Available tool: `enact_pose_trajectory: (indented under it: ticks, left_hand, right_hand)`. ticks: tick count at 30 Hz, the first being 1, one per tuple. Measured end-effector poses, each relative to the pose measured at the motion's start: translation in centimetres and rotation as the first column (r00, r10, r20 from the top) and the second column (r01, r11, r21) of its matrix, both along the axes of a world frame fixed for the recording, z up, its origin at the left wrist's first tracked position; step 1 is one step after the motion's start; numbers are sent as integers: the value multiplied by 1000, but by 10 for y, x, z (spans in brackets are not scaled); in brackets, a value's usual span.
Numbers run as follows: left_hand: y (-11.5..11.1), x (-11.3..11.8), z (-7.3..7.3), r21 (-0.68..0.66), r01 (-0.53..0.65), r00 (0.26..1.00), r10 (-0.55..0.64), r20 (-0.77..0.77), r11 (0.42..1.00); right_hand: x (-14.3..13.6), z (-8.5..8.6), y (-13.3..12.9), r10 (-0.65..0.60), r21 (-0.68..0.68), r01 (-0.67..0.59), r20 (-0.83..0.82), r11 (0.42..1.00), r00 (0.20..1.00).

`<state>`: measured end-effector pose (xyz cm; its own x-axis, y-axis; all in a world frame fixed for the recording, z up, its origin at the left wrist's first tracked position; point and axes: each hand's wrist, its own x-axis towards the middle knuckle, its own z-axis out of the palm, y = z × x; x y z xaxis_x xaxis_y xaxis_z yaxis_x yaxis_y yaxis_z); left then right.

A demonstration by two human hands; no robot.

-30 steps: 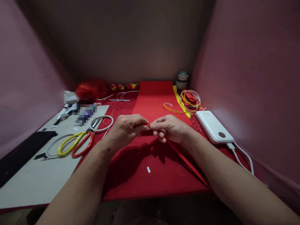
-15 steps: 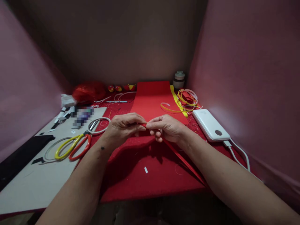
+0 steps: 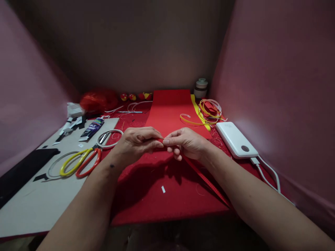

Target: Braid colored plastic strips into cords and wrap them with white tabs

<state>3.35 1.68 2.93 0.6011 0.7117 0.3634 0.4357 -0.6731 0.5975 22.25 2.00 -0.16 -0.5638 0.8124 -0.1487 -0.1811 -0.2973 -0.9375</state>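
Note:
My left hand (image 3: 140,141) and my right hand (image 3: 184,141) meet fingertip to fingertip above the front of the red-covered table. Between them, both pinch the end of a ribbed red strip (image 3: 206,179). The strip runs under my right hand and down toward the table's front edge by my right forearm. Most of the pinched end is hidden by my fingers. Behind my hands lies a flat red sheet (image 3: 171,111), with a yellow sheet (image 3: 195,108) partly under it.
Scissors (image 3: 78,162) with yellow and red handles, a glue tube (image 3: 91,129) and a black case (image 3: 28,170) lie on a grey board (image 3: 23,216) at left. At right are a white power bank (image 3: 235,139) with a cable and coiled yellow strip (image 3: 200,115). A jar (image 3: 201,89) stands behind.
Slightly more of the red strip shows between my fingertips. Both hands otherwise keep nearly the same pinch, and the view has shifted a little.

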Motion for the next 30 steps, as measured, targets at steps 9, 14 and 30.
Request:
enact_pose_trajectory:
  ticks: [9, 14, 30]
  left_hand:
    - [-4, 4, 0, -263, 76, 957, 4, 290, 962]
    - [-3, 7, -4, -250, 70, 940, 19, 340, 966]
    - [2, 9, -16, 377, -78, 984, 132, -120, 923]
  right_hand:
    - [0, 1, -2, 67, -29, -71, -124, 997, 990]
    - [1, -1, 1, 22, 0, -22, -136, 1000, 990]
    - [1, -4, 4, -52, 32, 51, 26, 998, 998]
